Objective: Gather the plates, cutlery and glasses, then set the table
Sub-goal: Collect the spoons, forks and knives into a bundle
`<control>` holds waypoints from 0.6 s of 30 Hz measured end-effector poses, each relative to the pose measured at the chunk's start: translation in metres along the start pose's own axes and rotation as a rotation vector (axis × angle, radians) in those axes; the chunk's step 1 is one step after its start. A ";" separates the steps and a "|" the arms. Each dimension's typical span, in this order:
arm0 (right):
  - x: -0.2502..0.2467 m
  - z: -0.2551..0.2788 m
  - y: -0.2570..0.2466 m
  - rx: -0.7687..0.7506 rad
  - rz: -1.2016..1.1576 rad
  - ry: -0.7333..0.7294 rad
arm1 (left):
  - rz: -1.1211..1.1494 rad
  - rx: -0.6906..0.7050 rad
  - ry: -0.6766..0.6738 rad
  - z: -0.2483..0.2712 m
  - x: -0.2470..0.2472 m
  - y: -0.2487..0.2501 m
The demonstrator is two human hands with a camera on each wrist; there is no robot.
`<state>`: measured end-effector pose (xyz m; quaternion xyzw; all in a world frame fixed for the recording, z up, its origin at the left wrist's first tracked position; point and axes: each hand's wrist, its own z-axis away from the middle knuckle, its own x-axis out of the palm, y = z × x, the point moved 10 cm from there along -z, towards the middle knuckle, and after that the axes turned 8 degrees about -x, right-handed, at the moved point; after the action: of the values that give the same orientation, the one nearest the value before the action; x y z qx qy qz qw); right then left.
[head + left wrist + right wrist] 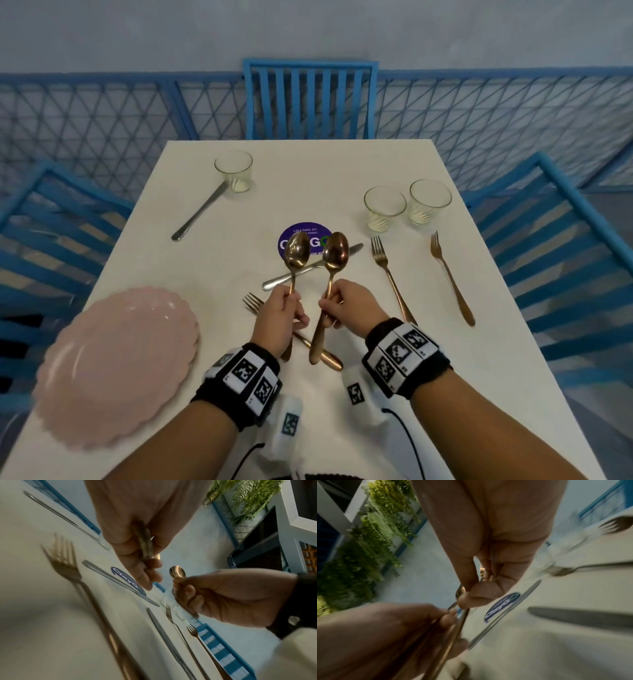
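Currently two copper spoons are held upright above mid-surface: left spoon [296,251] in the left hand [281,320], right spoon [335,254] in the right hand [352,305], fingers of each curled round the handle. Judged early: pink plates [116,366] stacked at the near left, three glasses [385,208] and forks [388,274] loose, no place laid yet. A knife [310,269] and a fork [253,303] lie just under the hands; blue chairs [310,99] ring the surface [513,394].

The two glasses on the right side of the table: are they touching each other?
Cannot tell. In the head view the near glass and the far glass stand side by side with rims meeting or overlapping; no gap or contact shows plainly. The wrist views blur them.
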<state>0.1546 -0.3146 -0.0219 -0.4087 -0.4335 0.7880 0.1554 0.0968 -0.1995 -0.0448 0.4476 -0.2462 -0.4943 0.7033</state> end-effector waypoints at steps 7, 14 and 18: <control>0.101 0.002 -0.034 -0.084 -0.009 -0.214 | -0.052 -0.019 0.103 0.030 -0.059 -0.032; 0.162 0.010 -0.039 -0.074 0.089 -0.323 | -0.232 -0.120 0.228 0.051 -0.113 -0.071; 0.179 0.012 -0.040 -0.048 0.149 -0.359 | -0.288 -0.135 0.262 0.059 -0.119 -0.080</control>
<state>0.0303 -0.1910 -0.0773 -0.2962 -0.4415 0.8469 0.0073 -0.0345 -0.1221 -0.0746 0.4903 -0.0525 -0.5427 0.6800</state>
